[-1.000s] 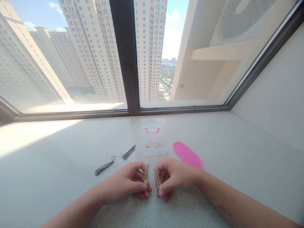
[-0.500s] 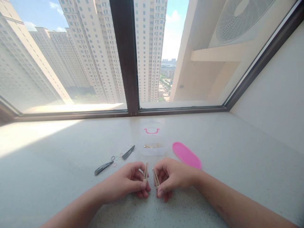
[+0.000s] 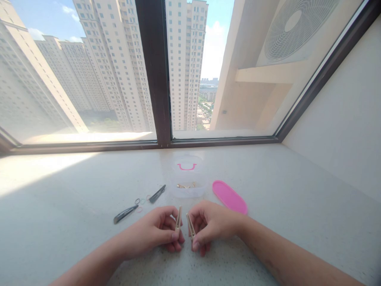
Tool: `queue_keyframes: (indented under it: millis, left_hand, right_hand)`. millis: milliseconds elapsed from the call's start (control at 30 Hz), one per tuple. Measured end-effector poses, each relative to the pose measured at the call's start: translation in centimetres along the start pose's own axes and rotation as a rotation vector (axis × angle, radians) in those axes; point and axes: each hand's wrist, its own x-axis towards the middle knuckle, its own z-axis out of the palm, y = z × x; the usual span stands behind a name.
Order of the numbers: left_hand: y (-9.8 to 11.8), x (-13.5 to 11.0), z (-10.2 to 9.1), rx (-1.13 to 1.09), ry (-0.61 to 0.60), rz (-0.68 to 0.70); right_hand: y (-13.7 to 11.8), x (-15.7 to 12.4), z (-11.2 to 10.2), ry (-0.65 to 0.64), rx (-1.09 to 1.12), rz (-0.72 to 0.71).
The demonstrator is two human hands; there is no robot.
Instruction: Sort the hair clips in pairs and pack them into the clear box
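Observation:
Between thumb and fingers, my left hand pinches a light gold hair clip, its narrow end pointing up. My right hand grips a similar gold hair clip, tilted toward the left. The two clips are close together but apart. Behind them is a clear plastic box with small gold pieces in it. To the left lie two dark snap hair clips, one nearer and one farther, with several small hair ties between them.
An oblong pink lid lies beyond my right hand. Behind the box is a clear piece with a pink handle. All rest on a pale speckled sill, bounded by a dark window frame and a white wall at right.
The whole view has shifted slightly, so things appear a little farther left and lower. Both hands keep their hold on the clips, with almost no movement.

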Motion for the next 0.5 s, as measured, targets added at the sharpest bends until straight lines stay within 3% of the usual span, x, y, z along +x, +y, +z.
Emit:
queue_keyframes:
  millis: [500]
  left_hand:
    - [-0.16, -0.05, -0.20, -0.016, -0.022, 0.014]
  right_hand:
    - [-0.21, -0.06, -0.02, 0.001, -0.006, 0.005]
